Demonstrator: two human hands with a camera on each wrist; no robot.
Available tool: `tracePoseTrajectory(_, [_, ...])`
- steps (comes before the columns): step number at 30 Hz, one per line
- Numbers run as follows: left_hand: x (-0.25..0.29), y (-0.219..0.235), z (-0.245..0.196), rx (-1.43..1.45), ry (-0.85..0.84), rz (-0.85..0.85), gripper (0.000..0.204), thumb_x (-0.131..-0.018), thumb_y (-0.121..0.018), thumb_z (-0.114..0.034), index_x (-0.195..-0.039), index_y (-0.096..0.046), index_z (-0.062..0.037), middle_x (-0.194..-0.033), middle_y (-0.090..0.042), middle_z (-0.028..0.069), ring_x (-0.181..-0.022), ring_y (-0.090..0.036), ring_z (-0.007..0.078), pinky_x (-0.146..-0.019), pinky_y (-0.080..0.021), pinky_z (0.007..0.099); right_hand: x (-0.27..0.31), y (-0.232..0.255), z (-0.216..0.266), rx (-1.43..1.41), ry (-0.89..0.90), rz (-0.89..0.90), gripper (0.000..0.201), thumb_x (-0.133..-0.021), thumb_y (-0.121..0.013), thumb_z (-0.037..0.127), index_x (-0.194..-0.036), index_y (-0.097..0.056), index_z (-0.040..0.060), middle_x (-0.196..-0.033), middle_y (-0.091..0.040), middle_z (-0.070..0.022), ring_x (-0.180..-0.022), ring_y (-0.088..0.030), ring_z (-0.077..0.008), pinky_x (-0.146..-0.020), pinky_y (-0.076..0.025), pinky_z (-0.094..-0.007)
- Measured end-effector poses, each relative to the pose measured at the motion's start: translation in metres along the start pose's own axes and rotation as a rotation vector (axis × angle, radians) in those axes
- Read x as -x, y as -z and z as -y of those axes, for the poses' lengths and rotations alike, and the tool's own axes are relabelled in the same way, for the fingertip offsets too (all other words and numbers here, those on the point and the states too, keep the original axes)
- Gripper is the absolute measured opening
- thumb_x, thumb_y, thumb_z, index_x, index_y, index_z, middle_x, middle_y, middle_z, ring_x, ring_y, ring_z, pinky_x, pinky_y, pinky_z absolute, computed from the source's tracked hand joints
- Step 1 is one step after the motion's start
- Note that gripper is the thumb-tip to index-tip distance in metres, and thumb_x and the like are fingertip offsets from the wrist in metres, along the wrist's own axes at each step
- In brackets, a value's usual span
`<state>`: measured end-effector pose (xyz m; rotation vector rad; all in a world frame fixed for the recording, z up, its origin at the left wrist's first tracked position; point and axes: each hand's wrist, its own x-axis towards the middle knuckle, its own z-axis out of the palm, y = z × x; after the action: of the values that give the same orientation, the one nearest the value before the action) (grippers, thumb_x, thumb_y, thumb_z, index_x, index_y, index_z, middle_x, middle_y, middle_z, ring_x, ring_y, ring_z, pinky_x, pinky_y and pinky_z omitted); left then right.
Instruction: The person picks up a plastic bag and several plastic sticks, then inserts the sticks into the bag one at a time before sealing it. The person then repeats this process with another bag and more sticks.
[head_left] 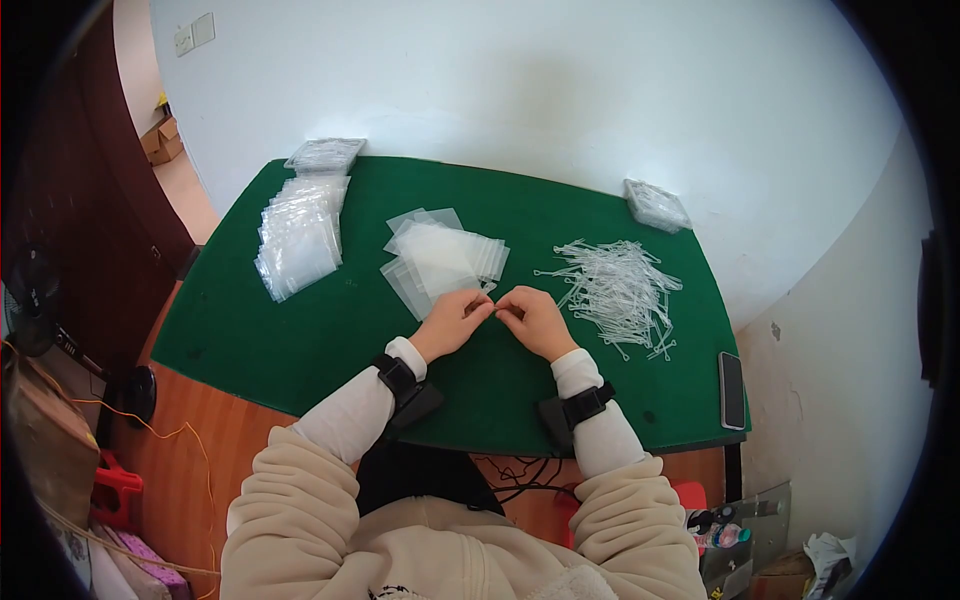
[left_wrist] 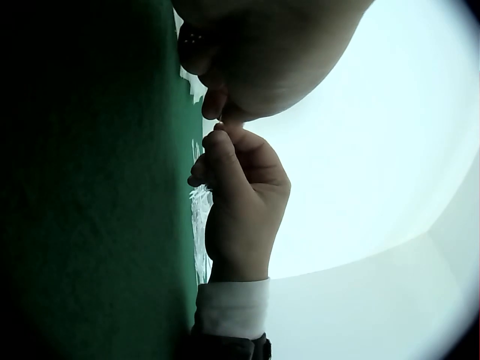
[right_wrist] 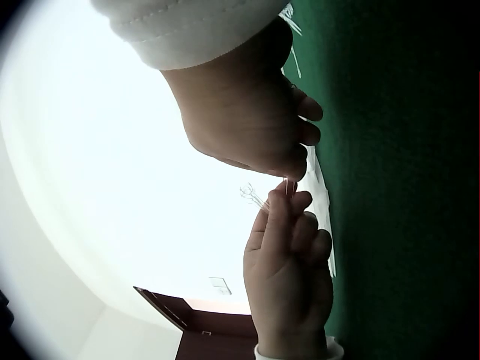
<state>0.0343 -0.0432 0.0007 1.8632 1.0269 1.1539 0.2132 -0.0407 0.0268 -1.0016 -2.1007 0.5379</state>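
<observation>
Between my two hands I hold a thin, clear plastic tie with a small loop at one end (right_wrist: 253,195); it is slender and see-through, and only the right wrist view shows it, its looped end sticking out past my fingertips against the bright wall; my left hand (head_left: 455,322) and my right hand (head_left: 535,320) meet fingertip to fingertip just above the green felt-covered counter (head_left: 300,340), the fingers of both curled and pinching the tie where they touch. Just beyond my hands lies a loose fan of small clear plastic zip bags (head_left: 440,255), and one of them seems to lie close under my fingers, though I cannot tell if I touch it; to my right a tangled heap of clear plastic ties (head_left: 615,290) spreads over the felt; to my left a longer stack of clear bags (head_left: 300,235) runs toward the far edge, with a wrapped bundle of bags (head_left: 325,153) at its far end; another wrapped packet (head_left: 657,205) sits at the far right corner; a dark phone (head_left: 732,390) lies flat near the right edge. The counter stands against a white wall (head_left: 550,90); a dark wooden door (head_left: 90,200) is on the left, and the floor is orange-brown.
</observation>
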Motion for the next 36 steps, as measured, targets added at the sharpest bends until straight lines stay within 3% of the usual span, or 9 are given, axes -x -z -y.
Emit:
tracePoseTrajectory(3, [0.001,0.002,-0.005,-0.038,-0.007,-0.001,0.014,-0.082,-0.057,-0.011,-0.086,-0.060,0.0019,-0.071,-0.059,0.0068,-0.061,-0.051,0.0125,-0.057,-0.041,0.0264,0.001,0.000,0.000,-0.033,-0.049,-0.006,0.008,-0.071,-0.064,0.008,-0.078,-0.062,0.0032,-0.073,-0.057,-0.0108,-0.068,-0.057,-0.0258,-0.062,-0.046,-0.0320])
tracePoseTrajectory(8, [-0.002,0.011,-0.005,-0.078,0.065,-0.058,0.015,-0.082,-0.058,-0.013,-0.087,-0.061,0.0012,-0.078,-0.061,0.0071,-0.072,-0.056,0.0134,-0.066,-0.045,0.0267,-0.001,0.005,-0.002,0.011,-0.157,-0.069,0.010,-0.072,-0.066,0.007,-0.079,-0.061,0.0015,-0.071,-0.059,-0.0076,-0.062,-0.058,-0.0185,-0.059,-0.046,-0.0295])
tracePoseTrajectory(11, [-0.004,0.012,-0.001,-0.013,0.065,-0.111,0.015,-0.082,-0.058,-0.013,-0.086,-0.061,0.0015,-0.079,-0.062,0.0070,-0.073,-0.056,0.0133,-0.066,-0.045,0.0267,-0.003,0.001,-0.014,-0.406,-0.302,-0.215,0.009,-0.076,-0.065,0.005,-0.081,-0.060,-0.0011,-0.072,-0.061,-0.0046,-0.062,-0.058,-0.0121,-0.059,-0.047,-0.0259])
tracePoseTrajectory(15, [-0.004,0.010,-0.007,0.118,0.119,-0.068,0.018,-0.084,-0.056,-0.016,-0.084,-0.061,0.0005,-0.073,-0.059,0.0047,-0.067,-0.053,0.0105,-0.060,-0.042,0.0236,-0.007,-0.002,-0.016,-0.724,-0.268,-0.388,0.007,-0.079,-0.062,0.003,-0.084,-0.060,-0.0024,-0.075,-0.062,-0.0044,-0.065,-0.058,-0.0098,-0.060,-0.048,-0.0233])
tracePoseTrajectory(19, [-0.004,0.010,-0.015,0.254,0.321,-0.026,0.021,-0.086,-0.052,-0.021,-0.086,-0.061,-0.0020,-0.072,-0.055,0.0012,-0.062,-0.046,0.0071,-0.054,-0.037,0.0198,-0.008,0.004,-0.014,-0.876,-0.270,-0.481,0.010,-0.080,-0.061,0.001,-0.088,-0.060,-0.0032,-0.075,-0.062,-0.0059,-0.067,-0.059,-0.0111,-0.063,-0.049,-0.0227])
tracePoseTrajectory(22, [-0.005,0.012,-0.014,0.658,0.406,-0.069,0.024,-0.089,-0.045,-0.025,-0.089,-0.059,-0.0045,-0.074,-0.052,-0.0007,-0.060,-0.042,0.0053,-0.052,-0.032,0.0176,-0.005,0.004,-0.015,-0.840,-0.271,-0.380,0.010,-0.080,-0.061,0.001,-0.090,-0.060,-0.0030,-0.077,-0.063,-0.0068,-0.068,-0.060,-0.0125,-0.064,-0.050,-0.0242])
tracePoseTrajectory(27, [-0.003,0.008,-0.004,0.594,0.453,0.100,0.026,-0.092,-0.040,-0.025,-0.094,-0.057,-0.0047,-0.081,-0.054,0.0012,-0.063,-0.044,0.0064,-0.054,-0.034,0.0189,-0.003,-0.001,-0.011,-0.798,-0.220,-0.184,0.011,-0.080,-0.061,0.001,-0.091,-0.061,-0.0023,-0.078,-0.063,-0.0069,-0.069,-0.060,-0.0129,-0.065,-0.050,-0.0250])
tracePoseTrajectory(30, [-0.001,0.006,-0.010,0.482,0.367,0.256,0.029,-0.094,-0.036,-0.025,-0.095,-0.055,-0.0035,-0.081,-0.057,0.0026,-0.067,-0.047,0.0069,-0.058,-0.038,0.0198,-0.003,-0.002,-0.011,-0.763,-0.197,-0.161,0.010,-0.080,-0.060,0.000,-0.090,-0.060,-0.0021,-0.077,-0.063,-0.0065,-0.069,-0.060,-0.0126,-0.065,-0.050,-0.0249])
tracePoseTrajectory(36, [0.001,0.006,-0.022,0.525,0.412,0.320,0.030,-0.094,-0.036,-0.027,-0.096,-0.055,-0.0038,-0.087,-0.059,0.0050,-0.074,-0.053,0.0100,-0.066,-0.043,0.0223,-0.003,-0.003,-0.009,-0.764,-0.190,-0.163,0.009,-0.080,-0.060,-0.001,-0.089,-0.060,-0.0019,-0.077,-0.062,-0.0061,-0.068,-0.059,-0.0119,-0.065,-0.049,-0.0240])
